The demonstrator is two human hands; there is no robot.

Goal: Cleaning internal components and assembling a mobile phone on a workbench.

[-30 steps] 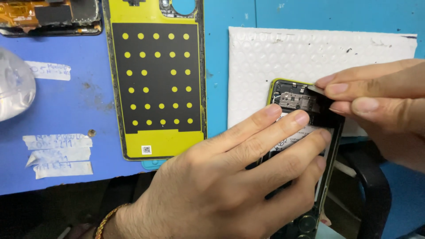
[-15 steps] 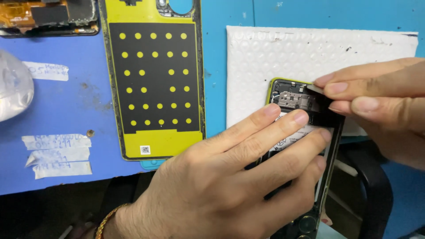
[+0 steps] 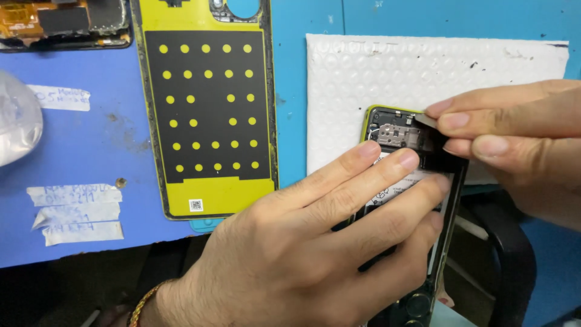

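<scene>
Black glossy opened phone point(image 3: 417, 181); bubble-textured white pad point(image 3: 436, 79)

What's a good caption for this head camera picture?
Left hand steadies an opened phone while right hand pinches a small dark part at its top.

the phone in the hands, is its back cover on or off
Off. The phone shows bare internal parts and a battery label, gripped by the left hand and right hand. A yellow back cover lies apart on the blue mat.
</scene>
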